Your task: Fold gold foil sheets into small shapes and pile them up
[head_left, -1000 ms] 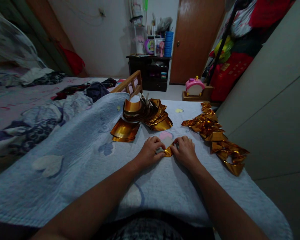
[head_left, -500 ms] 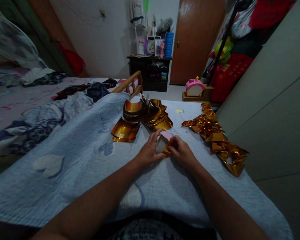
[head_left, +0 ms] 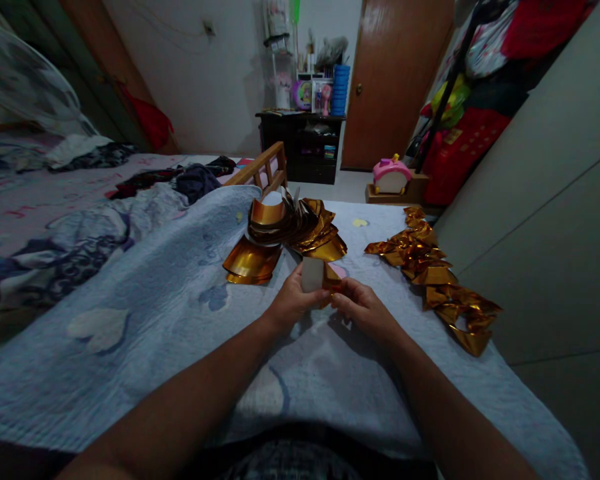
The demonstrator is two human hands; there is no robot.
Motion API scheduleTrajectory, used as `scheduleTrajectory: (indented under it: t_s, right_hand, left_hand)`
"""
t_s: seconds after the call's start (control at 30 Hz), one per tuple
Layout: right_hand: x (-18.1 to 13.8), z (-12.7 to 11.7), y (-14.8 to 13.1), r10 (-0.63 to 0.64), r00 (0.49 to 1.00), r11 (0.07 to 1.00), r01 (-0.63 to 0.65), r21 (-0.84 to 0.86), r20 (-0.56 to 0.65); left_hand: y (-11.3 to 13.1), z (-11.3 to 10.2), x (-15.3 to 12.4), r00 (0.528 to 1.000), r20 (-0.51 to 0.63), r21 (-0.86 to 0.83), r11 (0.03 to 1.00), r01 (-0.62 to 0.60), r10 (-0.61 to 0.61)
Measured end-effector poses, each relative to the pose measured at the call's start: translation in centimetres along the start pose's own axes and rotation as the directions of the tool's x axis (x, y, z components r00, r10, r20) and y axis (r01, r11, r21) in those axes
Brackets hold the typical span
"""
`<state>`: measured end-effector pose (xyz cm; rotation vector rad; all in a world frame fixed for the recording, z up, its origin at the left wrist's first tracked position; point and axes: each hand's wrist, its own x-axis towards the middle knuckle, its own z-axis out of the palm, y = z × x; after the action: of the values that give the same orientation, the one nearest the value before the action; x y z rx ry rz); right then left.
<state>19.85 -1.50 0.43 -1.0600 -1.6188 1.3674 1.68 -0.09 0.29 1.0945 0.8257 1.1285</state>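
Observation:
A small sheet of gold foil paper [head_left: 333,277] with a pale back is held, partly folded, between both hands just above the quilt. My left hand [head_left: 295,300] is closed on its left side, thumb across the front of the pale flap. On the right edge, my right hand [head_left: 364,305] pinches the gold part with thumb and fingers. A pink patch shows behind the paper; I cannot tell what it belongs to. Beyond my hands lies a fanned pile of gold foil sheets [head_left: 253,259]. A row of folded gold foil pieces [head_left: 433,273] lies to the right.
A pale blue quilt [head_left: 170,347] covers the surface under my hands. A wooden bed rail [head_left: 260,167] stands behind the pile at the left. Close on the right is a pale cabinet side [head_left: 545,220]. A pink toy [head_left: 391,177] sits beyond the far edge.
The paper has turned, so its pale flap now faces me on the left and gold shows on the right. My left fingers have moved from its top edge to behind it.

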Motion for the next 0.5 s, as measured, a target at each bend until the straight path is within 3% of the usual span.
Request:
scheduleTrajectory:
  t_s: [0.3,0.5]
  right_hand:
    - [0.04,0.1,0.32,-0.021,0.998,0.998,0.017,-0.065,-0.057]
    - [0.12,0.44,0.14,0.011,0.999,0.999,-0.01,0.043,-0.043]
  left_hand:
    - [-0.28,0.38,-0.13,1.0,-0.018,-0.003,1.0,0.024,-0.024]
    - [-0.3,0.37,-0.15,0.998,-0.053,-0.025,0.999,0.028,-0.029]
